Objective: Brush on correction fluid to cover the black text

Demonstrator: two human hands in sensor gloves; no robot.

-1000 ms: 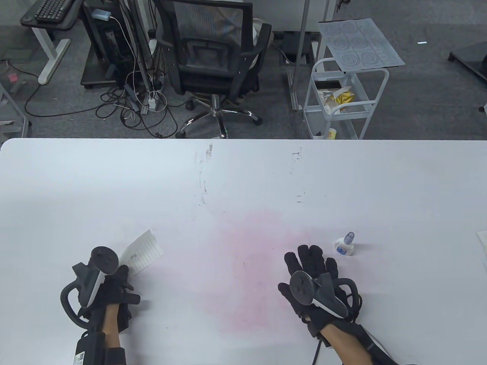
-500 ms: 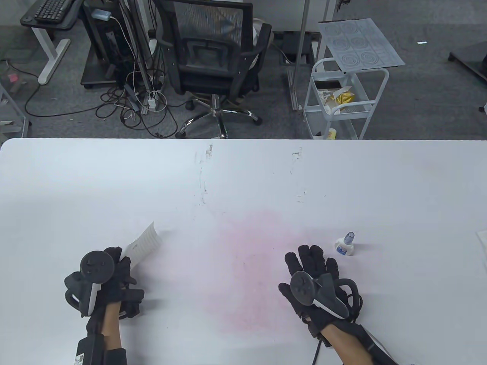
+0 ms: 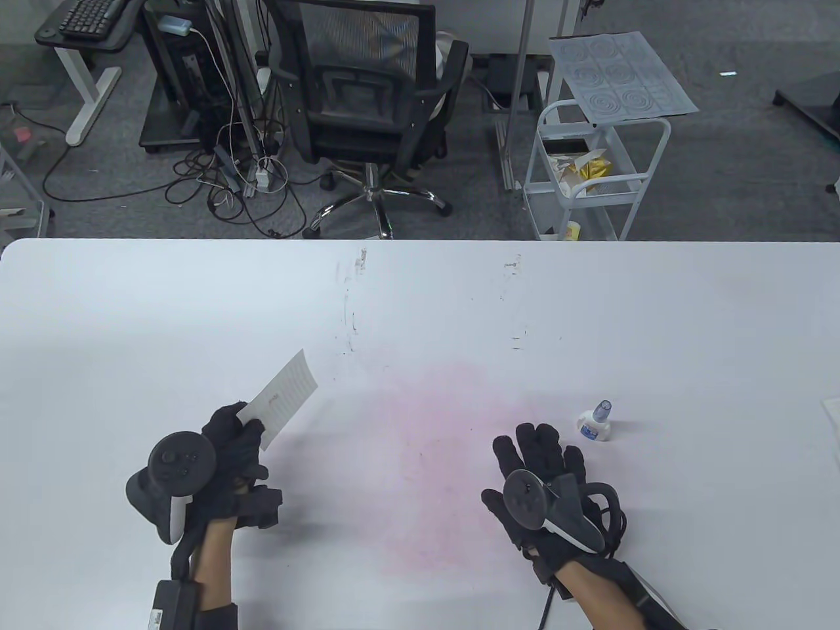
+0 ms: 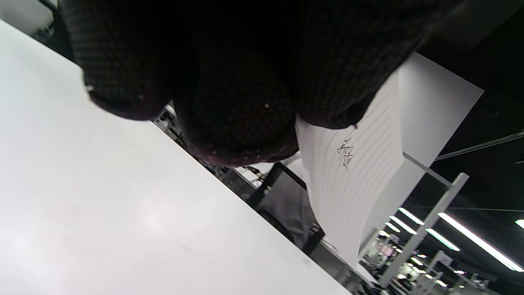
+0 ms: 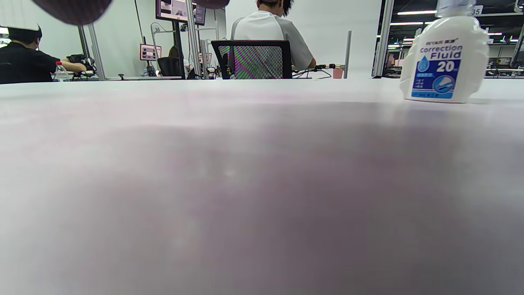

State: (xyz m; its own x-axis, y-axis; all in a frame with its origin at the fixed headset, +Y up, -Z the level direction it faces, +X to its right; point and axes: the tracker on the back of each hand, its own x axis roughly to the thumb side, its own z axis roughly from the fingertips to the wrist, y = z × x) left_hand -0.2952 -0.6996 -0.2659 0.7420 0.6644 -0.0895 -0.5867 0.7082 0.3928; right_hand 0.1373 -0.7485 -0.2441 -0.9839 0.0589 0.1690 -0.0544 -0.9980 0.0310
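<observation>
My left hand (image 3: 236, 446) pinches a small lined paper slip (image 3: 282, 397) by its near end and holds it tilted above the table. In the left wrist view the slip (image 4: 356, 172) hangs below my fingers (image 4: 229, 102) and bears a small black handwritten mark (image 4: 346, 153). My right hand (image 3: 538, 453) rests flat and open on the table, holding nothing. A small white correction fluid bottle (image 3: 596, 422) with a blue label and grey-blue cap stands upright just beyond and right of that hand; it also shows in the right wrist view (image 5: 444, 61).
The white table (image 3: 420, 295) has a pink stain (image 3: 446, 453) at its middle front and scuff marks farther back. A white sheet's edge (image 3: 832, 413) lies at the far right. Beyond the table stand an office chair (image 3: 367, 98) and a white cart (image 3: 590, 170).
My left hand lifted the paper slip off the table and carried it up and to the right. My right hand and the bottle stayed put.
</observation>
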